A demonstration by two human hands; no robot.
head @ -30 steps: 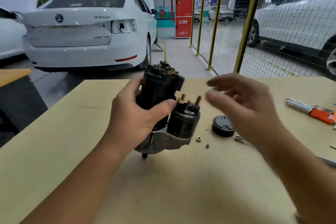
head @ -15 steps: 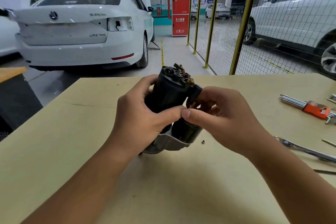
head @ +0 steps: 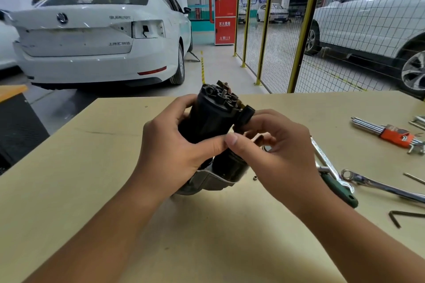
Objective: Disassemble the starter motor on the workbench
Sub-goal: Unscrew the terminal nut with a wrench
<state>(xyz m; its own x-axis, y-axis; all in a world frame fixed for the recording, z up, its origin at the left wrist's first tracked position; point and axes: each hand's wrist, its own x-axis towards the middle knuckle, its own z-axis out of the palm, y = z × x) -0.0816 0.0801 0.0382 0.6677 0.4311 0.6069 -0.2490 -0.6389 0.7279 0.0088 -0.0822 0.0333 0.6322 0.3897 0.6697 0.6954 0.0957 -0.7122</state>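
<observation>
The starter motor stands tilted on the workbench, its black body uppermost with the open brush end showing and its silver nose housing at the bottom. My left hand grips the black body from the left. My right hand has its fingers curled round the top of the black solenoid, hiding the terminals there. A small nut lies on the bench just right of the motor.
To the right on the bench lie an orange hex key set, a green-handled tool, a ratchet spanner, a long spanner and a loose hex key. White cars and a yellow mesh fence stand beyond.
My right hand came in from the open air onto the solenoid top and stays there. The motor has tipped further to the left, and my view has moved closer.
</observation>
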